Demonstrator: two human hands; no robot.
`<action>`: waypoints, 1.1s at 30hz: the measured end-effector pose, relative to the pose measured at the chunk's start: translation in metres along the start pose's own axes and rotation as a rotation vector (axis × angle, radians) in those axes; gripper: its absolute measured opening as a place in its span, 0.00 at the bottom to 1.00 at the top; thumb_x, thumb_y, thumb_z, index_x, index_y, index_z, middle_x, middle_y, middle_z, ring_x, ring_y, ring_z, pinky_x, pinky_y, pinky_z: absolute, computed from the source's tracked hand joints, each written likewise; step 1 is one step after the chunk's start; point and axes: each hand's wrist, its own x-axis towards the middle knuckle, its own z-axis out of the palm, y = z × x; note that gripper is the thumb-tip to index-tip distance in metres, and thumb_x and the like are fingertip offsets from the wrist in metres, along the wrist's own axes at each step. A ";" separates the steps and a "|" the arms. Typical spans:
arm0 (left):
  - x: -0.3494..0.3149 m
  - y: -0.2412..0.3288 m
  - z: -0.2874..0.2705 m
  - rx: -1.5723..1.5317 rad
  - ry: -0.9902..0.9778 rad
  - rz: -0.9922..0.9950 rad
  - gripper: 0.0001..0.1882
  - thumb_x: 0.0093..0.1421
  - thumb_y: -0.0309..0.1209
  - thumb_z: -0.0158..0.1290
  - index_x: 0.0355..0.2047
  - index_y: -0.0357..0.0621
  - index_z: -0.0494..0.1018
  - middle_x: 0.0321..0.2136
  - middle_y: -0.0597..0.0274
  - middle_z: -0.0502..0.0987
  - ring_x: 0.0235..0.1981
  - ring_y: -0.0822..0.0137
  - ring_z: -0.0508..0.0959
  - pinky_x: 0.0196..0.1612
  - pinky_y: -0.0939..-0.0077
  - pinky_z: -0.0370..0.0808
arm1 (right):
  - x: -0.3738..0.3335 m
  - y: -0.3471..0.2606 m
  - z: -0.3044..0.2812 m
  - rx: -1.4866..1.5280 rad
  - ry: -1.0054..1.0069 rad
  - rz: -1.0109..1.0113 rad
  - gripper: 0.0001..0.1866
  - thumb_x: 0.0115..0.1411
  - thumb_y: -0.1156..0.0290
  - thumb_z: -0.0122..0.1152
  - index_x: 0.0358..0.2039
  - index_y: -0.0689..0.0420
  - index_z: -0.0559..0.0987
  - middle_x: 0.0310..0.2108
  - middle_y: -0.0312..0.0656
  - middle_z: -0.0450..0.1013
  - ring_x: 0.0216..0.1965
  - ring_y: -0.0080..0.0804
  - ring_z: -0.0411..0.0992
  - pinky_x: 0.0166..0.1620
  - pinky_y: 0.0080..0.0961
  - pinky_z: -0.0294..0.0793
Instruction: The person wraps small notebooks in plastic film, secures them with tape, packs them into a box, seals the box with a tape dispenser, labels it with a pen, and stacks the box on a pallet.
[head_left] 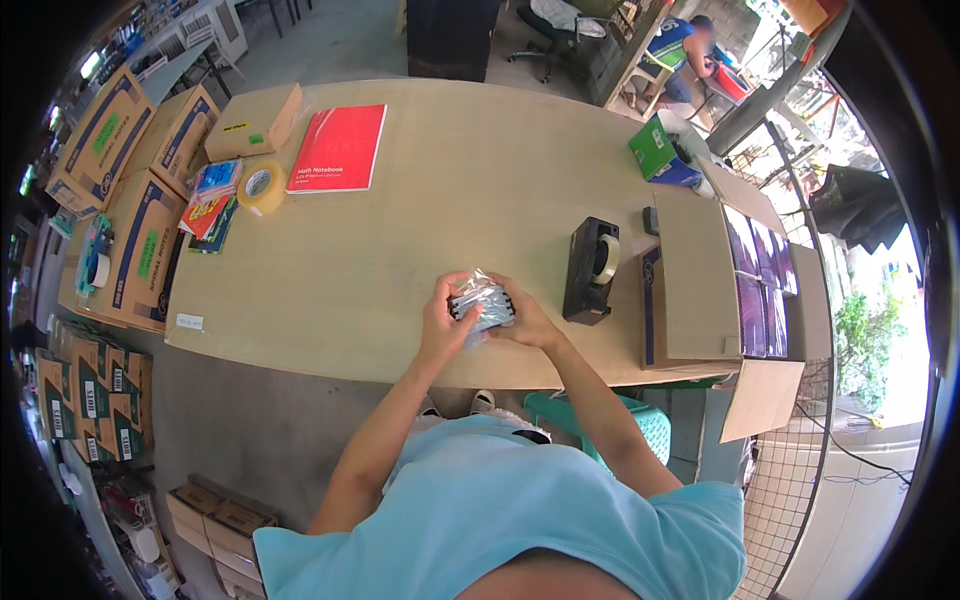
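Above the near part of the table, a small grey-and-black bundle in clear plastic wrap (pixel 484 305) is held between both hands; its exact kind is hard to make out. My left hand (pixel 442 310) closes on its left side, with the thumb across the front. Gripping the right side is my right hand (pixel 526 318), its fingers partly behind the bundle. Loose clear film sticks up at the top. To the right of my hands stands a black tape dispenser (pixel 586 275) with a roll of tape in it.
A red notebook (pixel 338 148) and a tape roll (pixel 262 187) lie at the far left, by stacked cartons (pixel 140 240). On the right, an open carton (pixel 700 275) holds purple packs; a green box (pixel 660 150) stands behind. A teal stool (pixel 650 430) sits below the edge.
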 end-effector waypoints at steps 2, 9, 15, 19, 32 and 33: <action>-0.003 0.000 -0.007 0.207 -0.142 0.127 0.29 0.53 0.21 0.61 0.55 0.43 0.64 0.27 0.64 0.73 0.32 0.71 0.75 0.37 0.75 0.72 | -0.015 0.007 0.004 -0.179 0.029 0.015 0.54 0.41 0.73 0.76 0.67 0.57 0.56 0.62 0.49 0.60 0.63 0.42 0.61 0.63 0.38 0.62; -0.013 0.009 0.012 -0.014 -0.045 0.007 0.28 0.53 0.22 0.62 0.54 0.42 0.65 0.28 0.63 0.75 0.34 0.71 0.77 0.41 0.76 0.73 | -0.021 -0.001 0.011 0.000 0.235 -0.198 0.45 0.47 0.76 0.73 0.64 0.57 0.60 0.55 0.50 0.67 0.57 0.41 0.68 0.59 0.33 0.68; -0.014 -0.006 0.006 -0.034 -0.073 0.011 0.25 0.54 0.22 0.61 0.52 0.41 0.66 0.41 0.56 0.76 0.44 0.67 0.76 0.47 0.73 0.73 | -0.015 0.003 0.019 0.039 0.321 -0.067 0.34 0.50 0.80 0.67 0.59 0.59 0.67 0.47 0.45 0.73 0.50 0.34 0.72 0.53 0.29 0.72; -0.020 -0.008 0.011 -0.039 -0.065 0.060 0.17 0.59 0.25 0.58 0.48 0.41 0.69 0.44 0.59 0.74 0.46 0.68 0.74 0.48 0.74 0.72 | -0.019 0.012 0.030 0.219 0.405 -0.092 0.18 0.56 0.78 0.64 0.48 0.61 0.75 0.40 0.40 0.74 0.40 0.23 0.72 0.44 0.22 0.72; -0.010 -0.002 0.004 -0.154 -0.164 0.124 0.16 0.58 0.28 0.61 0.45 0.41 0.72 0.40 0.62 0.76 0.41 0.71 0.76 0.45 0.75 0.74 | -0.014 0.031 0.046 0.351 0.681 -0.073 0.07 0.62 0.76 0.61 0.40 0.62 0.78 0.38 0.38 0.76 0.41 0.23 0.71 0.46 0.22 0.70; -0.013 0.005 0.002 -0.156 -0.164 0.120 0.16 0.58 0.28 0.61 0.45 0.41 0.72 0.40 0.62 0.76 0.41 0.71 0.76 0.45 0.75 0.74 | -0.016 0.027 0.043 0.350 0.681 -0.068 0.07 0.62 0.76 0.61 0.40 0.62 0.78 0.38 0.38 0.76 0.41 0.23 0.71 0.46 0.22 0.70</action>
